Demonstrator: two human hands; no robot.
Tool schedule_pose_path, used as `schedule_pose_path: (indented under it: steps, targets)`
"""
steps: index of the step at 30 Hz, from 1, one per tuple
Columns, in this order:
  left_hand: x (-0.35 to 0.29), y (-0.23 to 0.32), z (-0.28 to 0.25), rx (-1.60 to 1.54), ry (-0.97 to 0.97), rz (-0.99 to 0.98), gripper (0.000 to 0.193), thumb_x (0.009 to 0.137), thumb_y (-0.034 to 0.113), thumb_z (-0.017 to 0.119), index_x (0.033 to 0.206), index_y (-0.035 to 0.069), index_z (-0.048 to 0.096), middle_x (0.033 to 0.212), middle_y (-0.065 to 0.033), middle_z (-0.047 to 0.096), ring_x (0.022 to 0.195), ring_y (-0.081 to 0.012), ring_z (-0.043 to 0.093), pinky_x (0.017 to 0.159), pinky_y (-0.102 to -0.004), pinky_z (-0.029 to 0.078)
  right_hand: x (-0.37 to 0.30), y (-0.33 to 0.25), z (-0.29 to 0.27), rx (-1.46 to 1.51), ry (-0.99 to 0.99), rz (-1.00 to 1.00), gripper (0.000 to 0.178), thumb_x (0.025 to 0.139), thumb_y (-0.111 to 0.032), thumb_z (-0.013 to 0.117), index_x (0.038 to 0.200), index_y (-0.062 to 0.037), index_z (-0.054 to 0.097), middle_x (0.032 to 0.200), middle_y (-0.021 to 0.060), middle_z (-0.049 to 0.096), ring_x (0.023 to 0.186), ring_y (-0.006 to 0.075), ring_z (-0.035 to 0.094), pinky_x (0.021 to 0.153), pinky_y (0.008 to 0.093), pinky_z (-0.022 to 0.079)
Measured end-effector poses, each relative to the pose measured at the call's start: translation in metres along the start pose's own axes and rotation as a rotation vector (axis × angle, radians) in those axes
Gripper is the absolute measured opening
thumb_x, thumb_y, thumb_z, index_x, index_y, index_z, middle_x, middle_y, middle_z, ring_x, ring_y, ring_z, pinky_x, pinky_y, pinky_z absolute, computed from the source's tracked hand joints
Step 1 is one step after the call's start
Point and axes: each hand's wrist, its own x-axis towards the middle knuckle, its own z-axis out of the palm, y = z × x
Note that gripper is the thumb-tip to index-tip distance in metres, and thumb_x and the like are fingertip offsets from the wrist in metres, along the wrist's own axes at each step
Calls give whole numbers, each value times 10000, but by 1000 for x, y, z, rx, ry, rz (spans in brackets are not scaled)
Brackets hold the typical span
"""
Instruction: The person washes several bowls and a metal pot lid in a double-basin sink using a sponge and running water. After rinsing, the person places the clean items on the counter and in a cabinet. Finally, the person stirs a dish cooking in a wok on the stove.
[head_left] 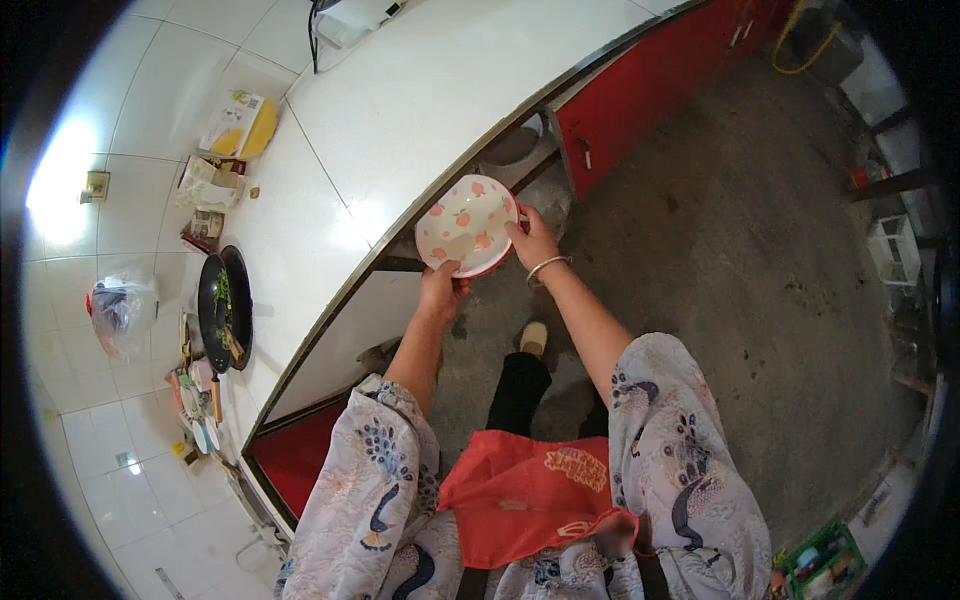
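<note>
Between my two hands is a white bowl [466, 222] with a pattern of pink fruit and a red outer side. My left hand [441, 288] grips its near left rim, thumb over the edge. On the right rim, my right hand [532, 240] closes the same way, a bangle at its wrist. The bowl hangs in front of the open cabinet [530, 160] under the counter, just beyond the counter's edge. Most of the fingers are hidden beneath the bowl.
The white tiled counter [400, 110] runs along the left. On it sits a black wok [209, 310] with greens inside, near packets and bottles [200, 410] by the wall. A red cabinet door [620, 125] stands ajar. At the lower right is a green crate [825, 565].
</note>
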Motion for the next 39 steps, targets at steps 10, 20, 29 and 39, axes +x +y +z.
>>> schedule_pose_path:
  steps: [10, 20, 29, 39]
  targets:
    - [34, 19, -4, -116, 123, 126, 179, 846, 150, 537, 991, 51, 506, 761, -65, 564, 586, -133, 530, 476, -239, 433, 44, -2, 34, 91, -19, -61, 382, 864, -309, 540, 1107, -18, 494, 1014, 133, 591, 937, 231, 567, 808, 333, 435]
    - [84, 15, -33, -124, -63, 160, 128, 888, 158, 450, 920, 47, 505, 721, -69, 549, 638, -141, 513, 500, -222, 396, 81, 19, 54, -526, 277, -462, 438, 784, -413, 550, 1072, -89, 609, 1255, 189, 433, 1160, 364, 387, 950, 443, 339]
    - [77, 24, -28, 0, 90, 77, 199, 914, 212, 441, 898, 40, 540, 697, -86, 586, 505, -121, 509, 409, -197, 420, 60, 9, 45, -580, 163, -289, 571, 784, -431, 537, 1278, -160, 450, 1417, 184, 187, 1276, 368, 229, 973, 472, 298]
    - [77, 28, 0, 347, 346, 5, 376, 856, 430, 543, 681, 98, 565, 542, -7, 470, 372, -97, 321, 339, -259, 278, 50, -6, 5, -343, 229, -462, 555, 790, -278, 617, 1274, -77, 433, 1373, 190, 297, 1259, 353, 297, 1030, 411, 268]
